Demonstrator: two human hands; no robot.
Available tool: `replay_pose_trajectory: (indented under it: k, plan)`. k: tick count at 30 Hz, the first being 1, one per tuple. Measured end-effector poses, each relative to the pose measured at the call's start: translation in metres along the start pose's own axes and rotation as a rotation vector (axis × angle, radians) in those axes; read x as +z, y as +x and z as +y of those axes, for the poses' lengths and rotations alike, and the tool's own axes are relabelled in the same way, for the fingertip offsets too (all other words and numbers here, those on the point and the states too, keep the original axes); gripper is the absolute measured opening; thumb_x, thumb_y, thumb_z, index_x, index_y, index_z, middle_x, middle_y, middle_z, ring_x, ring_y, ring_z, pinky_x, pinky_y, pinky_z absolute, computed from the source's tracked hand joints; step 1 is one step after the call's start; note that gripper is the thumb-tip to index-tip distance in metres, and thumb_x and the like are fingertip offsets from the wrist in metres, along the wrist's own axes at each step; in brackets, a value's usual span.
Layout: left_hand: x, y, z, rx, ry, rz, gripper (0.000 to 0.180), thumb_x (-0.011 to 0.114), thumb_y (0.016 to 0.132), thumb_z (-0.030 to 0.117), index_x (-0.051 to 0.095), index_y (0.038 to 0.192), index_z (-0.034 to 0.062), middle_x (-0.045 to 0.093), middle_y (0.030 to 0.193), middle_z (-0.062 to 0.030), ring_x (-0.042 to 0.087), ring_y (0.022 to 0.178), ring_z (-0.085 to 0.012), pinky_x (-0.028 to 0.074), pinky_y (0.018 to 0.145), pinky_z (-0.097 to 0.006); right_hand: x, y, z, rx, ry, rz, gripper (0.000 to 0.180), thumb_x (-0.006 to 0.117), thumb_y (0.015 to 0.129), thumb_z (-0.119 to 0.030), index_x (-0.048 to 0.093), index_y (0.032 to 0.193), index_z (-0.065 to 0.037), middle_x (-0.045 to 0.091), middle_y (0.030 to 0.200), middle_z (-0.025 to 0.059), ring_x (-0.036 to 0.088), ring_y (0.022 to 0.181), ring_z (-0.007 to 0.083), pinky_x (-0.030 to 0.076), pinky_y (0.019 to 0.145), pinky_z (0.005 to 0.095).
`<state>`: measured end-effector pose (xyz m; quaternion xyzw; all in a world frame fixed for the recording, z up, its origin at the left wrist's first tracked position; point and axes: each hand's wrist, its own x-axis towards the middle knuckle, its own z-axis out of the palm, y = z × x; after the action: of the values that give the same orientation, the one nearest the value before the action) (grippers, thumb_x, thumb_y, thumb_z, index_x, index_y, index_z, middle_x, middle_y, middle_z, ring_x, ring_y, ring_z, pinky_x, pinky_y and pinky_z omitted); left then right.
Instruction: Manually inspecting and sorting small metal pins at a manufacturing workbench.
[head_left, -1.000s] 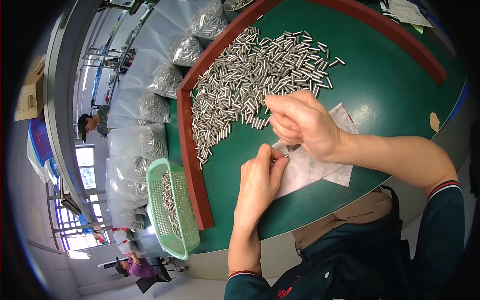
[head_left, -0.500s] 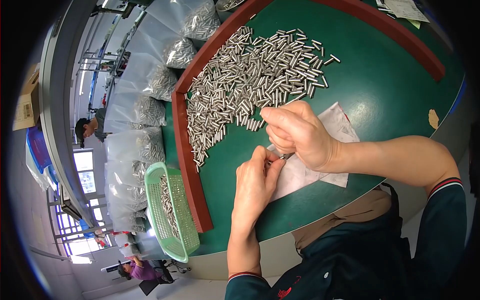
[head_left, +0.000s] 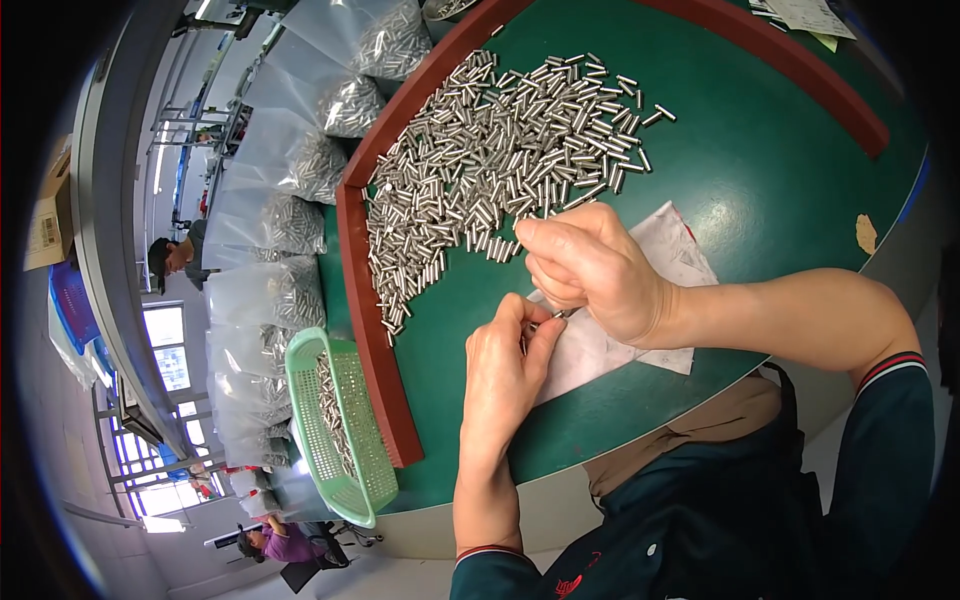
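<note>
Pins [head_left: 510, 150] are heaped at far left on the green table [head_left: 770, 210]; nearer, a small metal piece [head_left: 566, 313] is pinched in the left hand [head_left: 507, 358]; the right hand [head_left: 598, 278] is curled into a fist over pale cloth [head_left: 688, 255], any contents hidden.

- Pin [head_left: 563, 314]: silvery, mostly hidden, tilt unclear, at the left thumb [head_left: 544, 340] tip.
- Pins [head_left: 500, 150]: shiny short cylinders, loosely heaped at mixed angles, beyond the right fingers [head_left: 553, 272].

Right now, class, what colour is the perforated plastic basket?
The basket is light green, best seen in the head view.
</note>
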<state>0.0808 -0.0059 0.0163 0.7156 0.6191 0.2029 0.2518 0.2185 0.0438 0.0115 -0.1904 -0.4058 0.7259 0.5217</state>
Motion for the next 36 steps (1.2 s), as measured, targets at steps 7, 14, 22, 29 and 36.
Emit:
replay_pose_trajectory:
  k: [7,14,22,29,36]
  plan:
    - [0.000,0.000,-0.001,-0.028,-0.033,-0.003,0.015,0.062,0.074,0.008,0.051,0.071,-0.0015,0.052,0.054,-0.0119,0.050,0.046,-0.0218,0.040,0.046,-0.031,0.006,-0.003,-0.001,0.008,0.016,0.019,0.041,0.040,0.087,-0.020,0.026,0.050,-0.010,0.025,0.045,-0.0045,0.020,0.043,0.0053,0.019,0.042,0.0235]
    - [0.001,0.003,-0.004,-0.015,-0.072,-0.016,0.015,0.062,0.074,0.007,0.050,0.069,-0.0012,0.051,0.052,-0.0129,0.050,0.044,-0.0252,0.039,0.045,-0.032,0.006,-0.005,0.002,0.022,0.066,0.000,0.041,0.039,0.088,-0.019,0.027,0.050,-0.010,0.025,0.046,-0.0046,0.021,0.044,0.0053,0.018,0.042,0.0237]
    - [-0.007,0.004,0.004,-0.028,0.006,-0.046,0.013,0.057,0.076,0.005,0.047,0.071,-0.0010,0.053,0.055,-0.0148,0.053,0.048,-0.0291,0.041,0.047,-0.035,0.005,-0.006,0.003,-0.011,-0.072,-0.096,0.039,0.042,0.085,-0.022,0.040,0.052,-0.001,0.039,0.047,0.0001,0.035,0.048,0.0047,0.030,0.043,0.0243]
    - [-0.014,0.006,-0.016,-0.205,-0.634,-0.115,0.010,0.053,0.084,0.009,0.050,0.084,-0.0004,0.048,0.059,0.0013,0.040,0.052,-0.0047,0.031,0.045,-0.021,0.005,-0.004,0.003,0.023,0.027,-0.031,0.037,0.041,0.086,-0.020,0.037,0.053,-0.003,0.035,0.051,-0.0037,0.031,0.051,0.0033,0.027,0.044,0.0232]
    - [-0.016,0.010,-0.030,-0.273,-1.836,-0.397,0.018,0.044,0.086,0.022,0.047,0.084,0.0038,0.042,0.070,-0.0061,0.033,0.056,-0.0079,0.028,0.048,-0.019,0.003,-0.004,0.003,0.060,0.073,-0.040,0.039,0.042,0.087,-0.023,0.035,0.052,-0.007,0.030,0.048,-0.0047,0.026,0.047,0.0036,0.022,0.042,0.0230]
